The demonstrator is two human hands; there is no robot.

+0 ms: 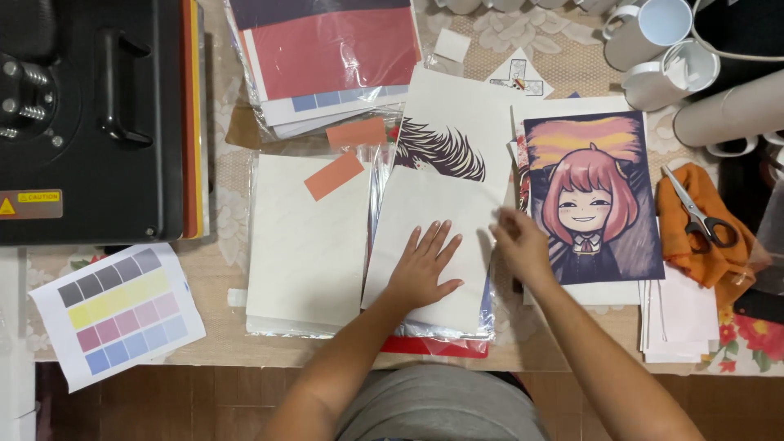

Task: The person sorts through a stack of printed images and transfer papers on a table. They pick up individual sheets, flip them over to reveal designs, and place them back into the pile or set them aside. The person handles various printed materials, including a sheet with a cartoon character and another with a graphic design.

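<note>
Largest, at far left: black metal heat press (90, 122) with its handle on top, parked on the wooden table (216, 343) under a lace cloth. Above centre, a plastic-wrapped stack of red and blue sheets (327, 57). Below it, a stack of blank white paper in a clear sleeve (306, 245), with an orange paper slip (333, 175) lying on its upper corner.

Just right of that, the work in hand - a plain white sheet (425, 204) lying over a second clear sleeve, its top edge overlapping a white print with a dark feathery design (445, 139). To the right, touching or nearly so, a colour print of a pink-haired cartoon character (592, 196) atop more white paper. Lower left, a printed colour-swatch test sheet (118, 314).

Left hand (425, 265): flat, fingers spread, palm pressing the plain white sheet down, gripping nothing. Right hand (518, 241): at that sheet's right edge, fingers curled down - pinching the edge or only touching it, cannot tell.

By the look of it, midway through squaring or sorting loose sheets. Calls next for a steady hold-down on the left and a clean pinch of one edge only, without dragging the cartoon print alongside.

Smaller, at right: white ceramic mugs (661, 49), steel scissors with black handles (694, 214) on an orange cloth (694, 245).
</note>
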